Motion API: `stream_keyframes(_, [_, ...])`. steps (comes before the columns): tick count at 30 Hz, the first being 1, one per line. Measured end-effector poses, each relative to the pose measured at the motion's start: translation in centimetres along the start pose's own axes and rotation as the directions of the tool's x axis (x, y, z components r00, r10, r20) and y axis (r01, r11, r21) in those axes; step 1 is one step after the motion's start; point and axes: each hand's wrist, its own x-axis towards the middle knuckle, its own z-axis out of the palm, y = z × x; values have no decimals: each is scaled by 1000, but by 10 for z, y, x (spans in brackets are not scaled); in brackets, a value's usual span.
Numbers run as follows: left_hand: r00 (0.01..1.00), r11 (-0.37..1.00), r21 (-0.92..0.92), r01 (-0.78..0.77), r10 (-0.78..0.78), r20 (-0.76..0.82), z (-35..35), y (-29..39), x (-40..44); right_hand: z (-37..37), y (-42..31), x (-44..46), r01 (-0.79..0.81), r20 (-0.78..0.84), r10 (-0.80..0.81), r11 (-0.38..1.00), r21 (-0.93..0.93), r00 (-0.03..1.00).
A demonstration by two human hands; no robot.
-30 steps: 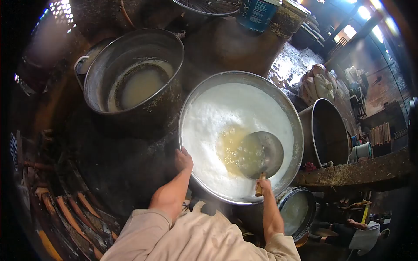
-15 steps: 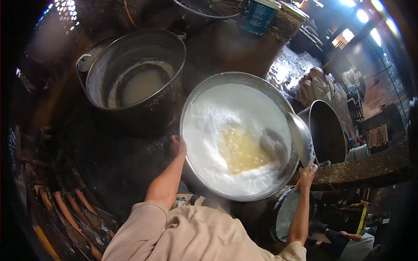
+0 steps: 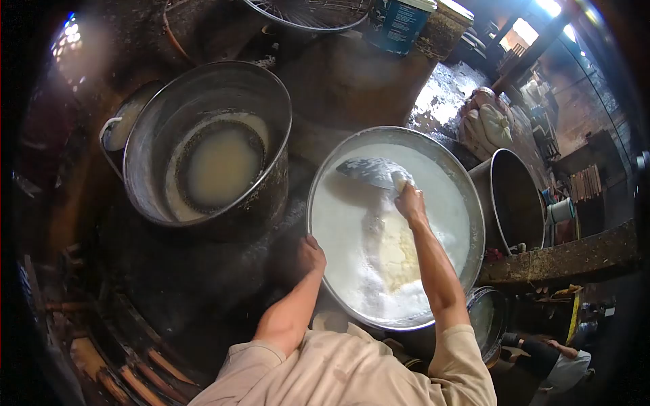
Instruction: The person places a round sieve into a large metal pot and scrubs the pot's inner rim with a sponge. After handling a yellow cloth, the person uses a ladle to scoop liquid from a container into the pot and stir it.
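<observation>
A wide metal pan [image 3: 474, 203] holds white frothy liquid with a yellowish patch near its middle. Over the upper part of this liquid, my right hand [image 3: 410, 201] is closed around the short handle of a round metal ladle [image 3: 371, 171]. The ladle is tilted, with white froth on it. My left hand [image 3: 311, 255] is at the pan's left rim, its fingers curled against the edge. To the upper left stands a deep metal pot [image 3: 284, 145] with cloudy liquid low inside.
An empty-looking metal drum [image 3: 518, 199] stands right of the pan, behind a ledge [image 3: 562, 256]. A smaller pot [image 3: 484, 318] sits at lower right. Firewood [image 3: 128, 365] lies lower left. Buckets [image 3: 399, 27] and sacks [image 3: 487, 125] are farther back. Another person [image 3: 565, 365] is at lower right.
The ladle went out to the pan's right rim, then moved back left over the liquid with my right hand. The pan appears farther right in view. My left hand stays at its rim.
</observation>
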Motion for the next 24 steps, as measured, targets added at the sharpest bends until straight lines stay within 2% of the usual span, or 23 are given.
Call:
stream_keyframes(1, [1000,1000,6,-8,8,11,0,1,2,17,-3,10,19,-33,-21,998,-63,999])
stream_keyframes(3, [999,997,-72,9,-6,42,2,0,7,28,-16,19,-157,210,149,987,25,966])
stream_keyframes(4, [999,997,-61,-53,53,0,1,3,8,34,-20,17,-192,232,181,981,27,956])
stream_keyframes(5, [998,997,-55,-60,60,11,-1,5,8,41,-17,13,-206,231,194,978,28,953])
stream_keyframes(7, [999,998,-40,-45,45,3,-5,8,8,60,-10,1,-108,203,121,991,-74,972])
stream_keyframes(9, [999,999,-30,-34,34,22,-8,12,9,71,3,-14,-99,172,115,990,-96,978])
stream_keyframes(11, [999,999,-23,-24,25,31,-10,15,12,73,12,-27,-266,339,279,960,-86,899])
stream_keyframes(15, [996,996,-36,-85,85,22,3,1,16,73,47,-71,-285,333,288,957,-59,898])
stream_keyframes(17, [993,992,-27,-121,121,-10,12,-9,17,80,73,-95,-224,236,230,973,-51,944])
stream_keyframes(19, [998,996,-68,-50,53,37,14,-11,18,83,96,-118,-257,236,262,965,-54,936])
stream_keyframes(21, [993,991,-76,-108,112,47,10,-12,23,81,115,-140,-299,252,313,950,-95,916])
stream_keyframes(23, [981,987,-153,-46,73,178,3,-13,28,74,128,-164,-340,245,350,937,-82,904])
stream_keyframes(24, [981,985,-167,-32,63,185,13,-31,41,72,138,-176,-351,249,360,933,-78,899])
